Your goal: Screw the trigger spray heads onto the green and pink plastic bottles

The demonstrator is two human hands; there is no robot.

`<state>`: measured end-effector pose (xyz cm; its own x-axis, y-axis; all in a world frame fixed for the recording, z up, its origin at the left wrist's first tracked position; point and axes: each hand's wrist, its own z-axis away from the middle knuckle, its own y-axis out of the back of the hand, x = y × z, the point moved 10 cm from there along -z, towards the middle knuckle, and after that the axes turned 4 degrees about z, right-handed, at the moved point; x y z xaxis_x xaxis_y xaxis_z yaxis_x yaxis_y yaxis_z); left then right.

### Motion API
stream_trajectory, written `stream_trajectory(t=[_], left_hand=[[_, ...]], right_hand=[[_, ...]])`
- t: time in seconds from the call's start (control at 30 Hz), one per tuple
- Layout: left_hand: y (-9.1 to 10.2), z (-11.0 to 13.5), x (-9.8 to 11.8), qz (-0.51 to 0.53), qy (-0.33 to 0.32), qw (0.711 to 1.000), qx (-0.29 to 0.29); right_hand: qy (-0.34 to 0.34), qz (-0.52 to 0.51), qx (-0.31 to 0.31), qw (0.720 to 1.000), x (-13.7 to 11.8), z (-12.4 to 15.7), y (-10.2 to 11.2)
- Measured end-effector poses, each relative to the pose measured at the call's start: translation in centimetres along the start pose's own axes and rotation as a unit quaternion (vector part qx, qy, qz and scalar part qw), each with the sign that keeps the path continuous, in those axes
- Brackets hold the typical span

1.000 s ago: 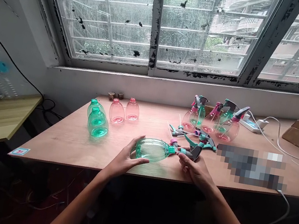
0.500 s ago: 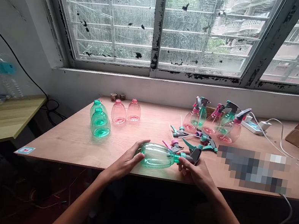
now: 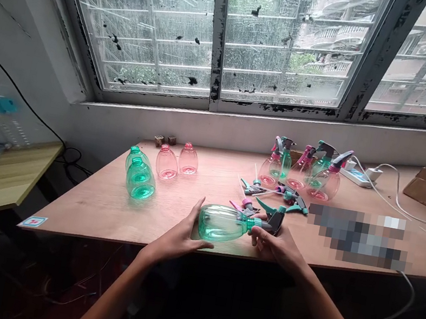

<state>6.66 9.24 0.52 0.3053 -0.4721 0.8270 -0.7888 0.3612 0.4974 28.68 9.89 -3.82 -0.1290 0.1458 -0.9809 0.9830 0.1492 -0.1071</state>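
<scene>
Of the work visible on the pale pinkish wooden table (image 3: 83,208), about half seemed to be done. Five teardrop-shaped bottles of see-through plastic, three pink and two green, with spray heads on top (image 3: 324,186), were placed upright near the wall at the right. At the left, two green plastic bottles without heads (image 3: 142,183) and two pink plastic bottles without heads (image 3: 167,164) were left standing, their threaded necks uncovered.

One more clear green, rounded plastic bottle (image 3: 222,224) was held on its side above the front edge of the table, between the two hands. Its neck was met by a dark grey spray head with a green collar (image 3: 275,223); whether the collar was fully tightened could not be told. The left hand (image 3: 178,237) was opened widely, in the shape of a C, around the bottle's base; how firmly it was pressed there could not be seen. The right hand (image 3: 276,245) was closed on the spray head, with the fingertips placed at the collar.

Behind the hands, loose spray heads (image 3: 295,199), grey with green or pink parts, were heaped with thin whitish tubes; they could not be counted surely. The bottle walls were smooth and glossy, and faint vertical ribs were shown on the held one.
</scene>
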Motion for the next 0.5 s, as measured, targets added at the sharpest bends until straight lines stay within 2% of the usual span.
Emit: stream_trajectory(t=[0.27,0.5], left_hand=[[-0.04,0.25,-0.49,-0.011,0.043,0.999,-0.025],[-0.08,0.2,0.04,0.028,0.041,0.998,-0.035]], right_hand=[[0.006,0.003,-0.016,1.0,0.49,0.04,-0.02],[0.035,-0.005,-0.016,0.999,-0.21,0.18,-0.14]])
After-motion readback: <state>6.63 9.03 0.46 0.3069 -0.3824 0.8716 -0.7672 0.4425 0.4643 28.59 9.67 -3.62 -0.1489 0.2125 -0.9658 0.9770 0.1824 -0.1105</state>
